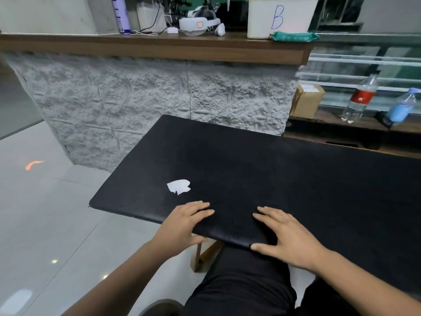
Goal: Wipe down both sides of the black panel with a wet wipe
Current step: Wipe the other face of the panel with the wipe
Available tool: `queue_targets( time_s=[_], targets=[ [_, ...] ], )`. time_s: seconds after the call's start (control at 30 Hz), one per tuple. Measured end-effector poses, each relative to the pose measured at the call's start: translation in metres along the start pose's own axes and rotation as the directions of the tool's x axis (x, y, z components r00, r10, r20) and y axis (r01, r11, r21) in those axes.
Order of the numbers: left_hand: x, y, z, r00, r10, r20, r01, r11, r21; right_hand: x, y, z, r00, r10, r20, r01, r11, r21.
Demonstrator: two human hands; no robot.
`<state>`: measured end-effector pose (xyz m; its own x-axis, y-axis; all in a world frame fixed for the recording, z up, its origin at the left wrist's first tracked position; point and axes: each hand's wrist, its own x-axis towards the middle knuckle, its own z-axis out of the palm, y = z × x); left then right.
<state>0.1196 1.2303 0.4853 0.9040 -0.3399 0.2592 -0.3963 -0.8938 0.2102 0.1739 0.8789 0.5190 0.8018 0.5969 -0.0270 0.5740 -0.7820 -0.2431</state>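
Both grips spread flat, left hand [186,221] and right hand [287,236] pressing the near edge of the black panel [262,169] on the bench [204,255], wet wipe [179,186] lying loose just beyond the left fingers, so this looks like the flip between sides, calling for thumbs under that edge.

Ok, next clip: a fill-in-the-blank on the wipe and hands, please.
1. The wet wipe lies loose on the black panel, held by ___ hand.
2. The left hand and right hand lay flat fingers on the panel's ___ edge.
3. The wipe is closer to the ___ hand.
4. The white box on the counter bears the letter ___.
Missing words: neither, near, left, B.
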Motion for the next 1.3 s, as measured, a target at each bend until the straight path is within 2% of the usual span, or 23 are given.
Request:
queue_targets(
  time_s=[0.2, 0.33, 0.4, 0.5, 0.6, 1.3],
  targets=[
    [-0.001, -0.003, 0.000, 0.998, 0.047, -0.045, -0.046, 0.999, 0.023, -0.024, -0.002, 0.010, 0.999, -0.002, 0.033, 0.008, 0.983, -0.181],
    [0.007, -0.002, -0.009, 0.996, 0.045, -0.072, -0.040, 0.997, 0.058, -0.029, 0.000, 0.012, 0.994, 0.098, -0.053, -0.109, 0.958, -0.266],
    [0.012, -0.002, -0.014, 0.998, 0.044, -0.042, -0.041, 0.997, 0.067, -0.031, 0.002, 0.012, 0.988, 0.143, -0.051, -0.151, 0.948, -0.279],
    [0.018, -0.001, -0.012, 0.998, 0.057, 0.032, -0.060, 0.992, 0.113, -0.030, 0.003, 0.007, 0.983, 0.184, 0.014, -0.174, 0.946, -0.275],
    [0.021, -0.001, -0.008, 0.997, 0.054, 0.049, -0.059, 0.991, 0.120, -0.026, 0.001, -0.003, 0.980, 0.193, 0.043, -0.177, 0.953, -0.245],
    [0.032, 0.030, -0.015, 0.998, -0.010, 0.068, 0.007, 0.999, 0.032, -0.055, 0.000, -0.035, 0.966, 0.257, 0.023, -0.251, 0.955, -0.156]
  ],
)
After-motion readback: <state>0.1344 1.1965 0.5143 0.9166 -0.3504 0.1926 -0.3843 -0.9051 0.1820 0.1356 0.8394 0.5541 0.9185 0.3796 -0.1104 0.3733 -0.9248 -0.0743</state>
